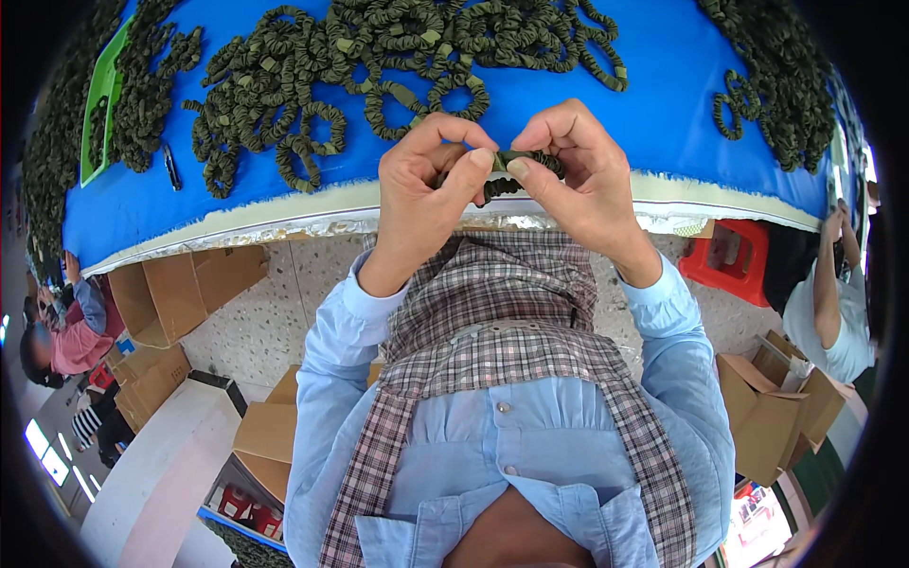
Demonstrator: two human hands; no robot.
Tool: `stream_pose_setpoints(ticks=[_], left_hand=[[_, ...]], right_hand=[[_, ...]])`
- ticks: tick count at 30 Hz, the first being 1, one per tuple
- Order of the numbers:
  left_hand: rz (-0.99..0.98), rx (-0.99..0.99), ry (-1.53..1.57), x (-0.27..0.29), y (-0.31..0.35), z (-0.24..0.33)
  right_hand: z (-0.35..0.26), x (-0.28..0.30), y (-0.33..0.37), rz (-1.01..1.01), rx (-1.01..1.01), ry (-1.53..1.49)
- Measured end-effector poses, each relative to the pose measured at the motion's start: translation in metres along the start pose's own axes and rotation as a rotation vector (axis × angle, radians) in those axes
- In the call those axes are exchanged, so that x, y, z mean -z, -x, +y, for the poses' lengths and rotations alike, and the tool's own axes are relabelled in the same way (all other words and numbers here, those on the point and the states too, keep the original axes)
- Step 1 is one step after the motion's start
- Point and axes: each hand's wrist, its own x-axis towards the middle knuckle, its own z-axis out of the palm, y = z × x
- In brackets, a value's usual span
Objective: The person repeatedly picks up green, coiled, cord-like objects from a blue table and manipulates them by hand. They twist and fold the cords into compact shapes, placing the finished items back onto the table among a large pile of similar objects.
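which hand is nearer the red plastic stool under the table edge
Right. The right hand pinches the dark green scrunchie just left of and above the red stool; the left hand is farther left, beyond it.

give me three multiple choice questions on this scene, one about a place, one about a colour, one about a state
1. Where does the pile of dark green scrunchies lie?
A. on the table
B. in a cardboard box
C. on the floor

2. What colour is the cloth that covers the table?
A. red
B. blue
C. white

3. How is the scrunchie at the table edge held?
A. by the left hand alone
B. lying loose
C. pinched between both hands

Answers:
1. A, the pile spreads across the tabletop.
2. B, the cover is bright blue.
3. C, the left hand and the right hand both grip it with their fingertips.
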Motion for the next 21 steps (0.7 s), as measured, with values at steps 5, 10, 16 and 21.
stream_pose_setpoints(ticks=[5, 10, 16, 21], left_hand=[[-0.002, 0.008, -0.237, 0.001, 0.0, -0.005], [0.045, -0.04, 0.099, -0.001, 0.005, -0.017], [0.003, -0.117, 0.01, -0.003, 0.002, -0.017], [-0.037, -0.143, 0.007, -0.001, 0.004, -0.018]], right_hand=[[0.004, -0.001, 0.001, -0.012, 0.003, 0.039], [0.006, -0.003, 0.001, 0.009, -0.103, -0.054], [0.004, 0.002, 0.003, 0.005, -0.153, -0.122], [-0.002, -0.001, 0.004, 0.002, -0.086, -0.052]])
